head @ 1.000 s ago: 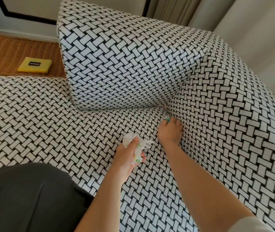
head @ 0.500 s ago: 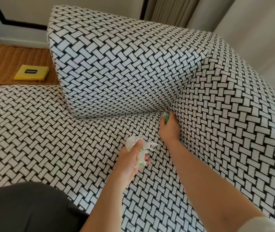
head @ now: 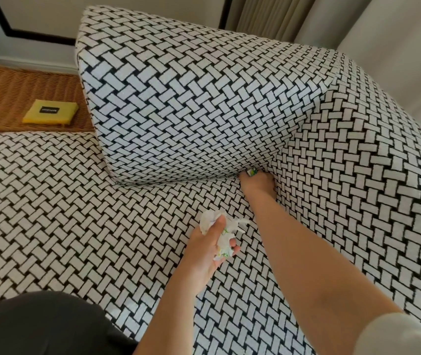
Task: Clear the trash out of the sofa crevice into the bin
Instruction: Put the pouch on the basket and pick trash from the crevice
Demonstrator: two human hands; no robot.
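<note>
Observed a sofa seat (head: 50, 201) in black-and-white basket-weave fabric, spread in front of and below the back cushion (head: 191, 98), itself tilted and in the same fabric. Noted a side cushion (head: 358, 162) butted against the right end of the back cushion, forming a crevice (head: 285, 144) down to the back cushion's lower right corner. Logged pale curtains (head: 268, 16) behind and to the right of the back cushion. Recorded a wicker surface (head: 12, 98) left of the back cushion. Logged a dark garment (head: 38, 326) at the near edge of view, well in front of the back cushion's left end. Found the hands apart. Found the right hand (head: 256, 184) pushed into the crevice at the back cushion's lower right corner, fingertips hidden by fabric; cannot tell whether curled or straight. Found the left hand (head: 208, 248) over the seat, in front of the back cushion's right end, just beside the right forearm, thumb and fingers curled round a wad of crumpled white paper (head: 226, 242) with green print. Noted a yellow pad (head: 50, 115) with a dark label lying flat on the wicker, left of the back cushion; label text unreadable. Sighted a small green-and-blue wrapper scrap (head: 252, 171) at the right fingertips, at the crevice mouth under the back cushion's corner; cannot tell whether pinched or merely touched.
</note>
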